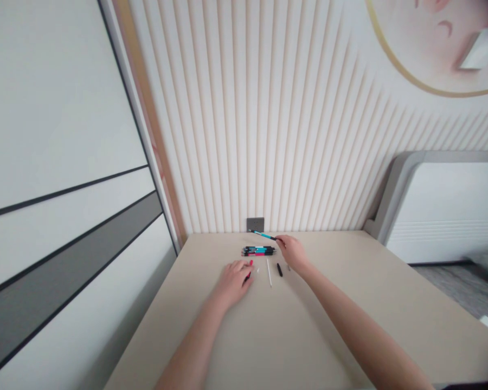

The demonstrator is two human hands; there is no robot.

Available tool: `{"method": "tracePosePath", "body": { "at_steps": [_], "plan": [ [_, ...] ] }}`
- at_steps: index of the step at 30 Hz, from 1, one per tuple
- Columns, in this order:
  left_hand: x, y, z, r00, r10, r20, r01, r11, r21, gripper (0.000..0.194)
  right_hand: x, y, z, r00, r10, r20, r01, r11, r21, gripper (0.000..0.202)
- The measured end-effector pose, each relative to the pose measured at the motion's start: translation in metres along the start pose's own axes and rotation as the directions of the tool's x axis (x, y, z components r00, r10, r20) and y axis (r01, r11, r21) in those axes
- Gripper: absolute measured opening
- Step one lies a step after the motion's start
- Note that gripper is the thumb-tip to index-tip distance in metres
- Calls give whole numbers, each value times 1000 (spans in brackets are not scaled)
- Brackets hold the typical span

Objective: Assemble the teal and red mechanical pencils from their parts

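Observation:
My right hand (293, 253) pinches a blue-and-black pen (262, 234) by its black end, above the back of the table. The pen points left, towards the wall. My left hand (235, 281) rests on the table with its fingers spread, around a small pink-and-black pen part (247, 277) that it partly hides. By its fingertips lies a small red piece (251, 262), with a tiny clear piece (257, 270) beside it. Several blue, black and pink pens (259, 251) lie together between my hands and the wall. A thin white refill (269, 272) and a short black grip sleeve (280, 270) lie apart between my hands.
The beige table (293, 336) meets a ribbed wall (244, 119) with a dark socket (255, 224). A white-and-grey cabinet (57, 216) stands on the left. A padded grey headboard (443, 200) is at the right. A small grey piece (289, 267) lies below my right hand.

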State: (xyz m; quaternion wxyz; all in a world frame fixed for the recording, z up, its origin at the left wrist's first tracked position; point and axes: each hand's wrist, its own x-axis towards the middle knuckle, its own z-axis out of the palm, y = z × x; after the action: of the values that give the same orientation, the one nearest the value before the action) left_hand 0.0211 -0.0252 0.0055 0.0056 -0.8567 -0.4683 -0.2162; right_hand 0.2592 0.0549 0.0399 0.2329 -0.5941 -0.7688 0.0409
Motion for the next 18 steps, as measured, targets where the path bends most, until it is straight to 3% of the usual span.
{"method": "tracePosePath", "body": {
  "at_steps": [3,8,18],
  "plan": [
    [6,5,2,999,40,6,-40,999,-5,29,-29,8,1,996,1,-92,14,987,158,35],
    [16,11,5,996,81,30,-81,997,-12,28,-67,22,11,988,57,-147,-6,945,326,36],
    [25,9,10,996,69,54,-70,997,33,24,-70,5,6,999,16,-52,3,942,336,37]
  ]
}}
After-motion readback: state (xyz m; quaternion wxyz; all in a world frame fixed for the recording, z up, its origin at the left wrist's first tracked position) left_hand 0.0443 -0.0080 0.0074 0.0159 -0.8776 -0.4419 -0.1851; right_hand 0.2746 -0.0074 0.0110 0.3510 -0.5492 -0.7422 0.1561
